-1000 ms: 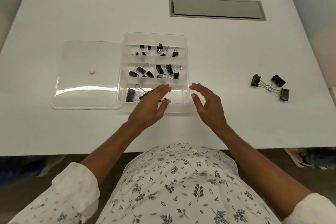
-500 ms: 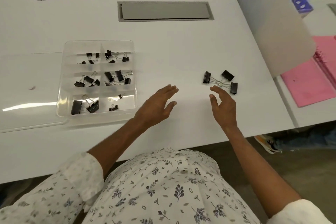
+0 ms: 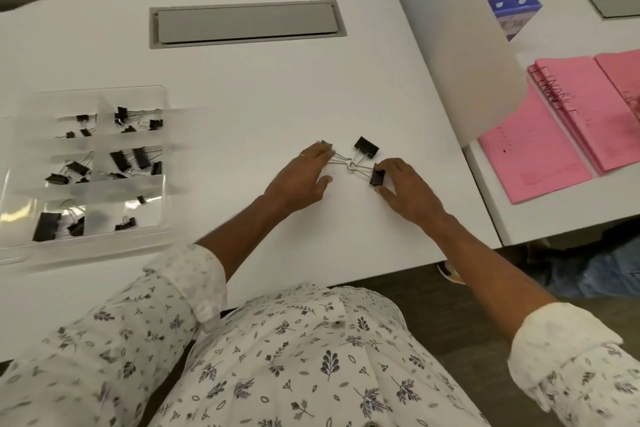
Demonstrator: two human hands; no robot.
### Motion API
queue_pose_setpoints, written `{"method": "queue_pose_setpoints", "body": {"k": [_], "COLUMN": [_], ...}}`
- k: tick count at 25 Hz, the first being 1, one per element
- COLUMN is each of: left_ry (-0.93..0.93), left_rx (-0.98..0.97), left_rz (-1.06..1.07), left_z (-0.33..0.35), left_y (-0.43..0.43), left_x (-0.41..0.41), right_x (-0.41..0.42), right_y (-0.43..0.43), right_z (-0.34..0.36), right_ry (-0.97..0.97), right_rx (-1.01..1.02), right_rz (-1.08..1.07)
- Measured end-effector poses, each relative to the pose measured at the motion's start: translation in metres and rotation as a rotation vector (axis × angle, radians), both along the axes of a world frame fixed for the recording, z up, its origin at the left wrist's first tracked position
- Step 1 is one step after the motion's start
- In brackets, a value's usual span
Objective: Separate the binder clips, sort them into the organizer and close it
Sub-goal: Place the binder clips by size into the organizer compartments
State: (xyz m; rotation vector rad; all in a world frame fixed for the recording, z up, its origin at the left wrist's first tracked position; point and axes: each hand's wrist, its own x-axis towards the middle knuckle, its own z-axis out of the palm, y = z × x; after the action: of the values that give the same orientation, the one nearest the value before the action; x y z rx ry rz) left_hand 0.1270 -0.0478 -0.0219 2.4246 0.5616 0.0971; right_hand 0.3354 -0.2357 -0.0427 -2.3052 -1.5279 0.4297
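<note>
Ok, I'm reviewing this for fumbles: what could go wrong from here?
1. The cluster of three black metal binder clips is hooked together by its wire handles. The left hand rests on one clip and the right hand touches another, so pulling could whip the free third clip away.
2. The clear plastic organizer sits well to the left, so a loosely held clip might drop on the way.

1. The left hand (image 3: pixel 301 173) covers most of the leftmost linked clip (image 3: pixel 326 143) with its fingers (image 3: pixel 320 151).
2. Whether the right hand (image 3: pixel 412 191) pinches or merely touches the near clip (image 3: pixel 377 177) is unclear.
3. The organizer (image 3: pixel 104 91) is blurred, its left side cut off.
4. Writing on the pink papers (image 3: pixel 540 149) is unreadable.
</note>
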Motion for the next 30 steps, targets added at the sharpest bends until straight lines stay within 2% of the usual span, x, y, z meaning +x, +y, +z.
{"method": "queue_pose_setpoints", "body": {"k": [4, 8, 17, 21, 24, 25, 26, 28, 30], "left_ry": [0.124, 0.123, 0.116, 0.112, 0.157, 0.126, 0.061, -0.089, -0.203], "left_rx": [0.094, 0.117, 0.095, 0.038, -0.007, -0.014, -0.045, -0.262, -0.62], "left_rz": [-0.035, -0.001, 0.144, 0.176, 0.182, 0.194, 0.235, 0.468, 0.734], "left_z": [-0.009, -0.013, -0.007, -0.005, -0.007, -0.01, -0.013, -0.013, -0.004], "left_y": [0.009, 0.013, 0.015, 0.011, 0.01, 0.01, 0.008, 0.005, 0.003], "left_x": [0.024, 0.019, -0.01, -0.02, -0.03, -0.034, -0.037, -0.044, -0.05], "right_x": [0.013, 0.024, 0.043, 0.043, 0.035, 0.028, 0.02, -0.001, -0.023], "right_y": [-0.001, 0.025, 0.089, 0.099, 0.094, 0.091, 0.088, 0.085, 0.082], "right_z": [0.008, 0.02, 0.021, 0.017, 0.02, 0.023, 0.027, 0.036, 0.04], "right_ry": [0.052, 0.031, -0.101, -0.044, 0.018, 0.109, 0.28, 0.855, 1.38], "right_rx": [0.03, 0.118, -0.297, -0.203, -0.135, -0.098, -0.045, 0.068, 0.143], "right_rz": [0.102, 0.106, 0.33, 0.389, 0.257, 0.171, 0.051, -0.228, -0.402]}}
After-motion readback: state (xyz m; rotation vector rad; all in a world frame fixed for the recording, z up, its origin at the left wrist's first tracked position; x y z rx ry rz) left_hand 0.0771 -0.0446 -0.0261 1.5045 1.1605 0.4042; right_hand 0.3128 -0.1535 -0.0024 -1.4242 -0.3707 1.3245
